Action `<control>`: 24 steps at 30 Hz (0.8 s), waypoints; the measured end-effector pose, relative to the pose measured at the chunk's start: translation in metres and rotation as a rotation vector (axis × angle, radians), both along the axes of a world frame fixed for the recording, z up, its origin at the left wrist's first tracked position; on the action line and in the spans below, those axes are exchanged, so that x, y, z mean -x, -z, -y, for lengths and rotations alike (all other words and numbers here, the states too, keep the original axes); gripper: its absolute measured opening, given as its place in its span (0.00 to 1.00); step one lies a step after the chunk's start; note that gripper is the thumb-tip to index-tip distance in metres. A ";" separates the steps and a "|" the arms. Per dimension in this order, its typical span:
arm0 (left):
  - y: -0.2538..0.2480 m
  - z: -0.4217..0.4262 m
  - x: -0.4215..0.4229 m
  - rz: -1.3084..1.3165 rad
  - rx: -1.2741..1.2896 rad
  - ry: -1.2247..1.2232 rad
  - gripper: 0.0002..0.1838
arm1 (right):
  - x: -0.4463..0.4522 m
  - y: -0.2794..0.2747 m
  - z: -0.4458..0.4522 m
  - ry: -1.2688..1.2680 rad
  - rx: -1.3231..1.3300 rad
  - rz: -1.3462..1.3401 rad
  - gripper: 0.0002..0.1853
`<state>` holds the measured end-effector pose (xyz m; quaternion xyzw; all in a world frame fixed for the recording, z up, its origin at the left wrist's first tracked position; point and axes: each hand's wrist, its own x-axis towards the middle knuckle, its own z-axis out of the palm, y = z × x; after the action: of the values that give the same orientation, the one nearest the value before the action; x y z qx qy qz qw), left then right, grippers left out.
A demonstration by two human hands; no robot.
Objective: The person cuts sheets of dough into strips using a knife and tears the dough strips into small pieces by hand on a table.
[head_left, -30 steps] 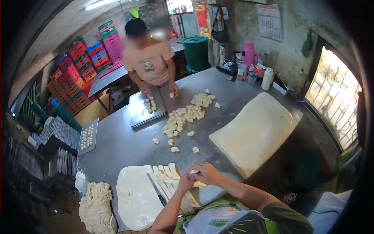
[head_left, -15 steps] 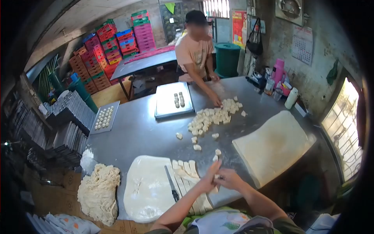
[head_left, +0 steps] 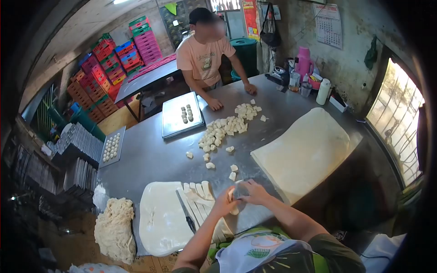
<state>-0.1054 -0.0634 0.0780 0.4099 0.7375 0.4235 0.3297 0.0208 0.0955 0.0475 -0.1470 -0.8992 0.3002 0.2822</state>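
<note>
Two bare hands work close together on the near side of the pile of small, cream dough lumps point(head_left: 223, 129), which sits on the wide, gray metal table point(head_left: 150, 159). The left hand point(head_left: 223, 203) has its fingers wrapped around a soft, cream strip of dough point(head_left: 232, 196). The right hand point(head_left: 256, 193) is just beside it with bent fingers, but they are blurry, so I cannot tell if they pinch the dough.

Left of the pile and nearer, a long knife with a black handle point(head_left: 185, 211) lies on a smooth, flat, white slab of dough point(head_left: 161, 223), partly cut into strips. Farther left is a big, bumpy, tan heap of dough point(head_left: 114, 230). Right of the pile is a wide, pale, smooth sheet of dough point(head_left: 305, 154). Just left of the pile, a shiny metal tray point(head_left: 170, 120) holds small, round balls. Behind the pile, a person in a pink shirt point(head_left: 205, 61) has both hands on the table.
</note>
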 end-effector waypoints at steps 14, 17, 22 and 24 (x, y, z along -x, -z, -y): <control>0.014 -0.009 -0.027 -0.324 -0.138 0.246 0.17 | 0.020 0.108 -0.055 0.050 0.410 0.233 0.13; 0.001 0.001 -0.006 -0.172 -0.278 0.096 0.20 | 0.032 0.162 -0.080 0.069 1.099 0.086 0.15; 0.025 0.000 0.014 -0.423 -0.625 0.016 0.29 | 0.023 -0.046 0.031 -0.336 0.297 0.208 0.16; 0.057 -0.002 0.027 0.064 -0.552 0.053 0.29 | 0.027 -0.058 0.044 -0.231 0.150 0.028 0.14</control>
<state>-0.1328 -0.0613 0.0210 0.4899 0.5724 0.6124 0.2395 -0.0057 0.0513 0.1054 -0.0674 -0.8889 0.3952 0.2215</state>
